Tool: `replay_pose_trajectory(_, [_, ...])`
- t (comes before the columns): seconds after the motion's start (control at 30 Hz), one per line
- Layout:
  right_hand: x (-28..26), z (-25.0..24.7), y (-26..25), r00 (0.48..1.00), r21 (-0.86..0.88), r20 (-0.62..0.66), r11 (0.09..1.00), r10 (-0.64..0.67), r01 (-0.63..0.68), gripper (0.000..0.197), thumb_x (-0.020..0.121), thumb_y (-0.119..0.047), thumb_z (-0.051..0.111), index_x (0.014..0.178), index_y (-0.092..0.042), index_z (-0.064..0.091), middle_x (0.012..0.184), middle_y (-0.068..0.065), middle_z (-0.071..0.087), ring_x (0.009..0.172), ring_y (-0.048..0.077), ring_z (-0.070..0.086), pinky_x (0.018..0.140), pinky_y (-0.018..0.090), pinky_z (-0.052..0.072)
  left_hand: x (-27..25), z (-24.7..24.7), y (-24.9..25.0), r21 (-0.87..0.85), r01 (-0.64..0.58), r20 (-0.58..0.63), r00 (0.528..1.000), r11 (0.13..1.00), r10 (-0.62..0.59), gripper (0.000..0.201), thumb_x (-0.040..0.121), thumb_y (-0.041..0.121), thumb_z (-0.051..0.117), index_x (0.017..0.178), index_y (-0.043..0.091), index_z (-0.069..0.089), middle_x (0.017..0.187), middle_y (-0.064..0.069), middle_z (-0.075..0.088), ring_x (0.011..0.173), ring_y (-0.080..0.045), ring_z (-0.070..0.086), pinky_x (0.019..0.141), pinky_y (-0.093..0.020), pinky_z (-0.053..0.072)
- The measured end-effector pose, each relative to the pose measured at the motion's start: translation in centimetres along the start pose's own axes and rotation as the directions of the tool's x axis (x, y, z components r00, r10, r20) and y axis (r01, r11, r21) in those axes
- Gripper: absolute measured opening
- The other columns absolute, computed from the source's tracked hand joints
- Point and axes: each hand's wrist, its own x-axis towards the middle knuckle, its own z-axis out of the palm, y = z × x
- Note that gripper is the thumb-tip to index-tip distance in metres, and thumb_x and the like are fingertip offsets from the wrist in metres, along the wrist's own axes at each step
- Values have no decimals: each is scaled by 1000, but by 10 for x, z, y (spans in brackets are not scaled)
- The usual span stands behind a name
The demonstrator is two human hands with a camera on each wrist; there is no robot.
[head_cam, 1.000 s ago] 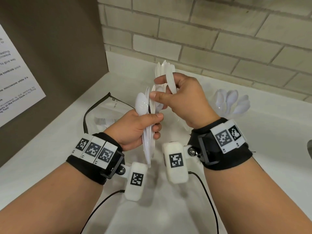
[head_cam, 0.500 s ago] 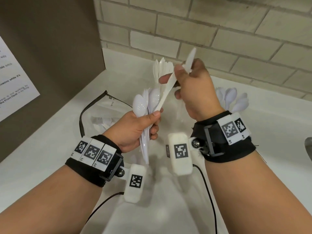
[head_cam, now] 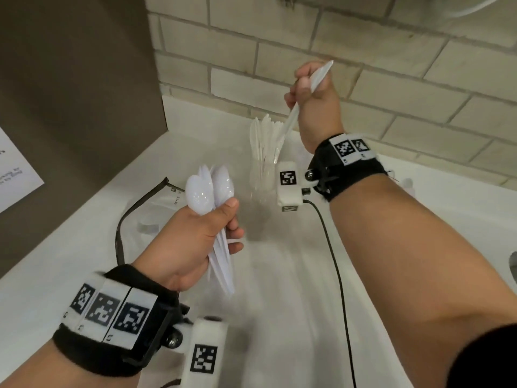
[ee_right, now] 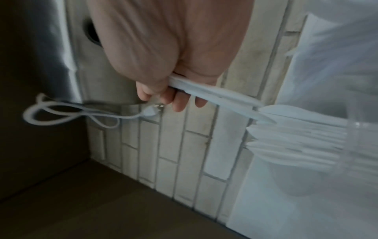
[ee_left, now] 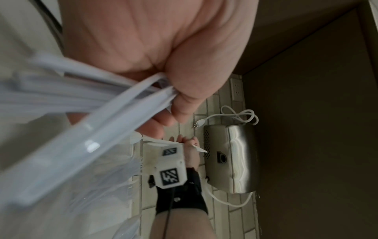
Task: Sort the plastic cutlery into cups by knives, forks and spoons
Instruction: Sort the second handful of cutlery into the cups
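— Where do things stand, from here?

— Nearest us, the left hand (head_cam: pixel 193 242) has its fingers curled round a bunch of spoons (head_cam: pixel 208 191), bowls up, handles hanging below the fist. I count a few bowls; how many pieces are in that bunch, and whether all are spoons, I cannot tell.

— So those are unsorted?

— Not yet in any cup, at least. I'd guess that bunch is most of what is left.

— And the other hand?

— Farther out and higher, the right hand (head_cam: pixel 313 99) pinches a single knife (head_cam: pixel 293 116) in curled fingers, its handle end slanting down toward the knife cup (head_cam: pixel 261 173). That clear cup stands on the white tabletop (head_cam: pixel 279 275) and already holds a fan of knives (head_cam: pixel 265 135), blades up. The knife's low end is right at them, but it isn't dropped in.

— Forks?

— To the left on the tabletop lies a clear bag (head_cam: pixel 156 203) with a black edge; something pale sits in it, too blurred to name. No fork cup or spoon cup shows plainly. Behind everything is the brick wall (head_cam: pixel 391 65).

— Halfway, then?

— Knives look well along; spoons still to place.
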Motion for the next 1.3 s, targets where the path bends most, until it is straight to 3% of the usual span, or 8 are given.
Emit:
replay_pose_trajectory(0.2, [18, 19, 53, 983, -39, 10, 983, 182, -181, 26, 98, -1, 31, 87, -18, 47, 70, 3, 45, 61, 16, 46, 63, 23, 45, 1, 2, 0, -9, 16, -25, 1000, 1000, -17, 21, 80, 28, 63, 74, 9, 57, 62, -2, 52, 60, -14, 57, 88, -53, 51])
replay_pose_trajectory(0.33, [25, 18, 85, 894, -162, 39, 885, 447, -436, 14, 91, -6, 49, 96, -17, 57, 90, 3, 61, 77, 20, 59, 82, 43, 51, 4, 2, 0, -17, 25, -34, 999, 1000, -25, 19, 86, 24, 62, 75, 9, 58, 61, -1, 53, 59, -14, 57, 88, -53, 51])
replay_pose_trajectory(0.6, [17, -2, 39, 935, -106, 28, 931, 353, -348, 46, 93, 7, 42, 137, -4, 46, 136, 9, 55, 126, 16, 51, 103, 22, 41, 2, 5, 0, -1, 18, 19, 1000, 1000, -18, 21, 86, 25, 62, 74, 8, 58, 63, -2, 53, 61, -15, 57, 88, -51, 53])
replay_pose_trajectory(0.73, [-25, -15, -6, 950, -35, 109, 956, 294, -292, 34, 92, 5, 47, 122, -7, 59, 117, 7, 64, 110, 15, 61, 94, 24, 47, -3, 8, 2, -37, 35, 116, 993, 999, -30, 20, 79, 26, 63, 84, 8, 57, 65, -1, 48, 59, -13, 54, 84, -47, 55])
replay_pose_trajectory(0.87, [-90, -23, -43, 934, -102, 256, 968, 249, -230, 21, 91, -2, 56, 98, -17, 69, 92, 3, 67, 77, 11, 61, 70, 27, 52, -7, 16, -2, -62, 69, 203, 978, 996, -55, 26, 77, 26, 68, 98, 11, 63, 69, 1, 45, 56, -11, 45, 58, -31, 54])
replay_pose_trajectory(1.03, [-136, -32, -53, 902, -133, 320, 956, 291, -262, 25, 87, -9, 66, 111, -17, 64, 98, 4, 64, 78, 12, 60, 63, 24, 52, -11, 24, -5, -142, 193, 484, 869, 971, -102, 44, 84, 12, 61, 126, 2, 55, 72, -2, 45, 57, -12, 42, 55, -27, 38])
replay_pose_trajectory(1.17, [-151, -38, -53, 863, -174, 392, 947, 319, -271, 43, 78, -8, 68, 120, -17, 62, 103, 3, 66, 89, 12, 63, 78, 29, 56, -14, 27, -6, -183, 264, 666, 741, 947, -78, 39, 76, 10, 67, 113, 16, 57, 80, -5, 49, 64, -14, 47, 63, -31, 40])
replay_pose_trajectory(1.3, [-155, -40, -58, 880, -221, 365, 947, 304, -235, 18, 84, -4, 67, 99, -14, 67, 91, 3, 68, 81, 14, 64, 77, 35, 56, -16, 30, -8, -173, 287, 701, 708, 942, -87, 40, 76, 6, 55, 114, 18, 56, 84, -5, 51, 69, -14, 47, 67, -33, 40])
